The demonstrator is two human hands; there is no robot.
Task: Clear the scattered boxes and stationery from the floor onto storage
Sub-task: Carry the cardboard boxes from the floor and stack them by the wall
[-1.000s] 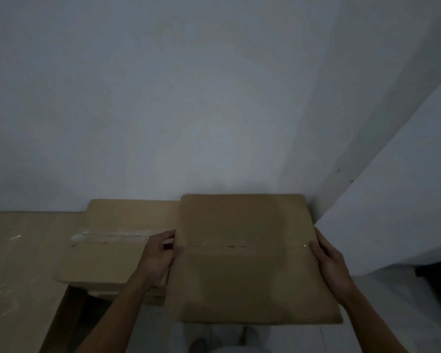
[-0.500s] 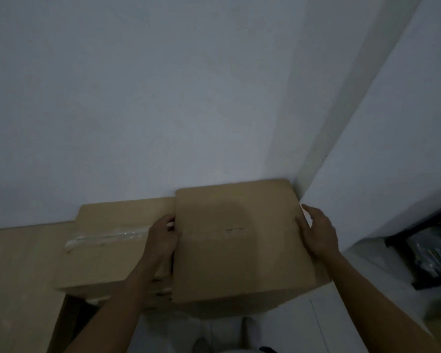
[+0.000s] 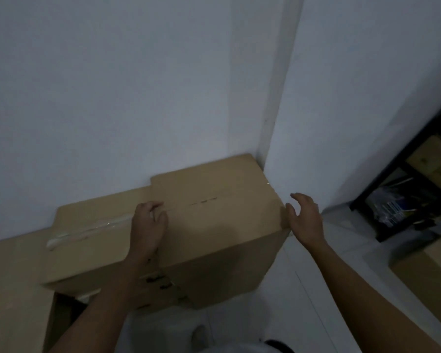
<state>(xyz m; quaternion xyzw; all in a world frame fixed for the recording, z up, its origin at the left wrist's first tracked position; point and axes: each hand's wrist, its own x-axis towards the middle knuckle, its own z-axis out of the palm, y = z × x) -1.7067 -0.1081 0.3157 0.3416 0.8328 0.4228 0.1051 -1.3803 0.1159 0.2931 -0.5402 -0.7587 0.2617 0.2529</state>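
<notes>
- Cardboard box, right (image 3: pixel 214 220): plain brown, top flaps meeting along a centre seam; stands in the corner where the two white walls (image 3: pixel 138 98) meet, its back edge against the wall, its left side touching the neighbouring box. What carries it cannot be told; its front face hangs forward over the pale floor (image 3: pixel 303 289).
- Cardboard box, left (image 3: pixel 92 235): lower and flatter, clear tape along its top seam; appears to rest on the wooden counter (image 3: pixel 13 284) at the left, against the same wall.
- Left hand (image 3: pixel 148 225): lies on the boundary between the two boxes, palm down, fingers curled over the right box's left top edge and touching it.
- Right hand (image 3: pixel 303 220): just beside the right box's right top corner, fingers spread and relaxed, gripping nothing; whether the thumb side touches the cardboard cannot be told.
- Black shelf unit (image 3: pixel 405 200): at the far right, carrying brown boxes above and a blurred clutter of packets below.
- Further box (image 3: pixel 430 271): brown, low at the right edge, apparently on the floor.
- Status, as judged: two boxes set in place by the wall, the right one appearing seated; at least the floor box at the right is left, and any stationery is not visible here.
</notes>
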